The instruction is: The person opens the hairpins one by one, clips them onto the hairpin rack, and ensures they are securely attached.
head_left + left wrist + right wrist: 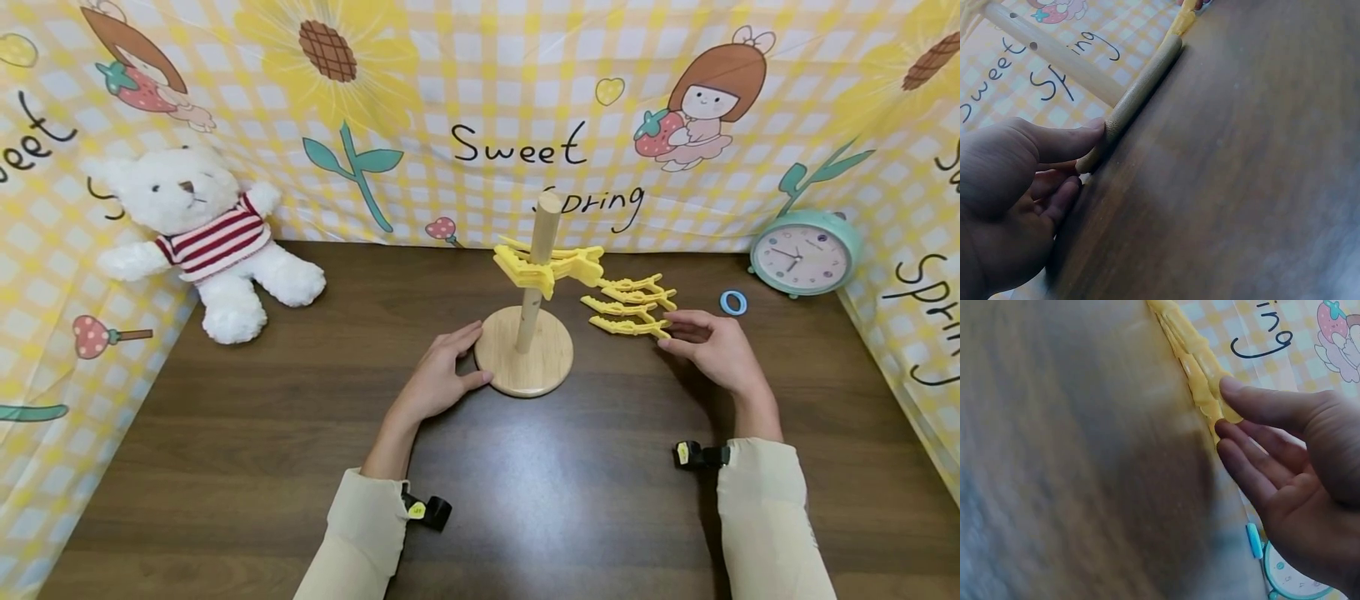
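In the head view my left hand (437,375) holds the near-left rim of a round wooden base (498,358), thumb and fingers on its edge. A wooden post (529,321) rises from it. Several yellow hair clips (577,265) sit around the post's upper part. To the right, more yellow alligator-type hair clips (626,325) lie in a row on the table. My right hand (712,346) pinches the tail end of the nearest one, thumb in front and fingers behind. The right wrist view shows that clip (1200,372) at the thumb tip; the fingers partly hide its end.
A light blue ring (733,302) lies behind the right hand, and a mint-green alarm clock (804,252) stands at the back right. A white teddy bear (217,233) in a striped top sits at the back left. Printed cloth (495,75) walls in the wooden table (247,467).
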`<state>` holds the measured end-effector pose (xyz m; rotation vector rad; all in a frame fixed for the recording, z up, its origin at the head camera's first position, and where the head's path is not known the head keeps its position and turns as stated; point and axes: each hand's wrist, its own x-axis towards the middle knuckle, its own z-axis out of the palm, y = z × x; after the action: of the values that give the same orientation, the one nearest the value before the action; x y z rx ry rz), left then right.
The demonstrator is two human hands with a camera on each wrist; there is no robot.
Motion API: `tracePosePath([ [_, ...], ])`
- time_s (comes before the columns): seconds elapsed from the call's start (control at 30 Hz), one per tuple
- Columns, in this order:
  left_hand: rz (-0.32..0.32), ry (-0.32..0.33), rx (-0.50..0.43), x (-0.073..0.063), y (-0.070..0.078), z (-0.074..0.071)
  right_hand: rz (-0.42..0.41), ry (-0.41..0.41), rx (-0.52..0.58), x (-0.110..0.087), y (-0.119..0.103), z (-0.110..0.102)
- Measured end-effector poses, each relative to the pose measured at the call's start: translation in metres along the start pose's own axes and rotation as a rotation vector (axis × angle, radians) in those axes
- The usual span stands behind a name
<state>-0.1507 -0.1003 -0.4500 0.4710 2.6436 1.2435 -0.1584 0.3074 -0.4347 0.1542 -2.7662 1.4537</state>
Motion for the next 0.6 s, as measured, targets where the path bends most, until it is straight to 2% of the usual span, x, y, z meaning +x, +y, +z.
tracePosePath([
  [0.3, 0.010, 0.002, 0.002, 0.001, 0.000, 0.000, -0.047, 0.029, 0.063, 0.003, -0.009, 0.002],
  [0.47, 0.002, -0.005, -0.001, 0.000, 0.001, 0.000, -0.047, 0.105, 0.093, 0.002, -0.020, 0.004],
  [0.6, 0.000, -0.002, -0.003, 0.000, 0.002, -0.001, -0.118, 0.192, 0.162, 0.004, -0.031, 0.006],
])
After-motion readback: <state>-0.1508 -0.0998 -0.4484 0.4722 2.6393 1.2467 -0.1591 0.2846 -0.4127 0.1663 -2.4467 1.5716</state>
